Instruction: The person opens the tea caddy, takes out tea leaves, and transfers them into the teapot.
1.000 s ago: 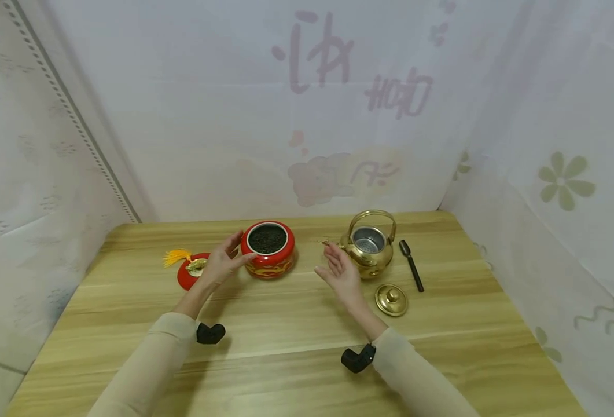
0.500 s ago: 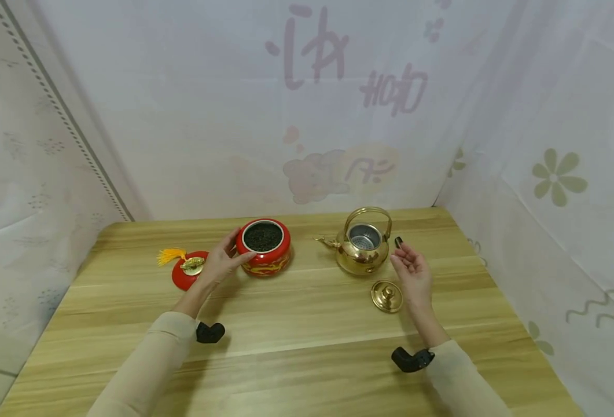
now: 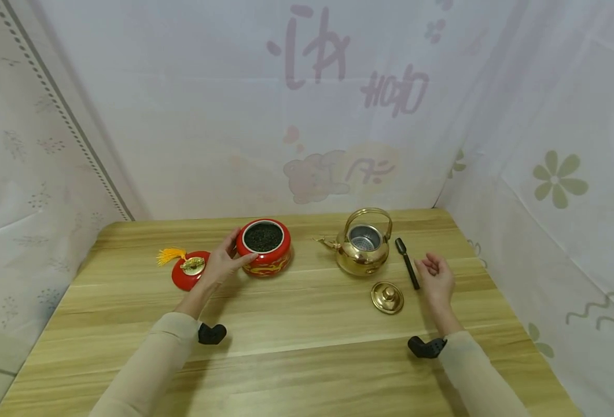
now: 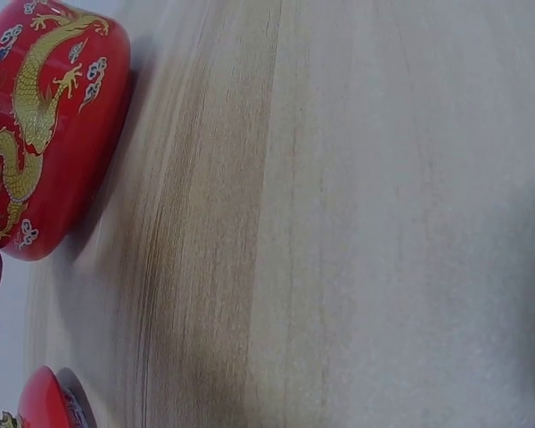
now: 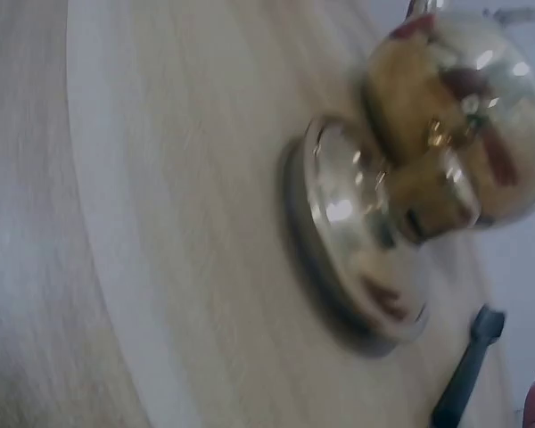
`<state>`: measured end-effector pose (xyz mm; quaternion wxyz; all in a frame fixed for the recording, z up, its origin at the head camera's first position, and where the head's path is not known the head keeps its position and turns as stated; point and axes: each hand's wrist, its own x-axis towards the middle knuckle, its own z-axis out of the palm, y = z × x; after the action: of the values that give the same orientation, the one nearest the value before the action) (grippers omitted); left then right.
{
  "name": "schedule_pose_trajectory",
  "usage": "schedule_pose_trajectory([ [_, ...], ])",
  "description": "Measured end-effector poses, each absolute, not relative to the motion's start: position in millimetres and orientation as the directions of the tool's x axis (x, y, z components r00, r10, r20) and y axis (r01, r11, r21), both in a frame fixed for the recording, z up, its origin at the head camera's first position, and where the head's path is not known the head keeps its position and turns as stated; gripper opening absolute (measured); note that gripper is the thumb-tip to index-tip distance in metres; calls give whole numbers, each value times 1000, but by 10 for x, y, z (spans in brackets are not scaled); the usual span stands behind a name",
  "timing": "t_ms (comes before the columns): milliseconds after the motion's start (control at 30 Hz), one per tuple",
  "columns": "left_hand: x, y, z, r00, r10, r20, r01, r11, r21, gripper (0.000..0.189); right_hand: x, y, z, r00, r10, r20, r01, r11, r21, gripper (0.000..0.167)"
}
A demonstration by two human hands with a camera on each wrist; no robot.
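Note:
My left hand [image 3: 222, 263] grips the left side of a red jar [image 3: 267, 270], thumb at its front rim and fingers round the far side. Gold dragons decorate the jar wall [image 4: 58, 134]; dark tea leaves [image 3: 263, 237] fill it. Right of the small black scoop [image 3: 408, 265], my right hand [image 3: 437, 282] hovers with loosely bent fingers and holds nothing. The scoop lies beside a brass teapot [image 3: 359, 259], whose open top shows a metal strainer [image 3: 365, 238]. In front of the teapot rests its brass lid [image 3: 387, 297], knob up.
A red jar lid [image 3: 183, 278] with a gold figure and yellow tassel [image 3: 171, 256] lies left of the jar, partly behind my left hand. Everything stands on a wood-grain table [image 3: 296, 336]. Printed cloth walls [image 3: 208, 116] close off the back and sides.
My right hand has moved right, from in front of the teapot spout, past the scoop's head, to the scoop's right side. The left hand stays at the jar. The view has shifted slightly.

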<state>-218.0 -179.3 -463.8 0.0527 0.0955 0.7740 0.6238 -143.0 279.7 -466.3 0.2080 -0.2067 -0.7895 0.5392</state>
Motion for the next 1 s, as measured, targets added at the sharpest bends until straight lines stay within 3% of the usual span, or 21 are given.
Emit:
schedule_pose_trajectory([
  [200,-2181,-1781,-4642,-978,205,40,86,219,972,88,-1455,2880,-4779,-843,536,45,189,374,-908,38],
  [800,-2156,-1767,-4632,-978,194,70,119,253,960,88,-1520,2909,-4965,-852,523,-23,289,432,-855,36],
  [1000,-2142,-1764,-4621,-979,196,63,111,244,963,88,-1537,2883,-4995,-851,524,14,285,484,-827,33],
])
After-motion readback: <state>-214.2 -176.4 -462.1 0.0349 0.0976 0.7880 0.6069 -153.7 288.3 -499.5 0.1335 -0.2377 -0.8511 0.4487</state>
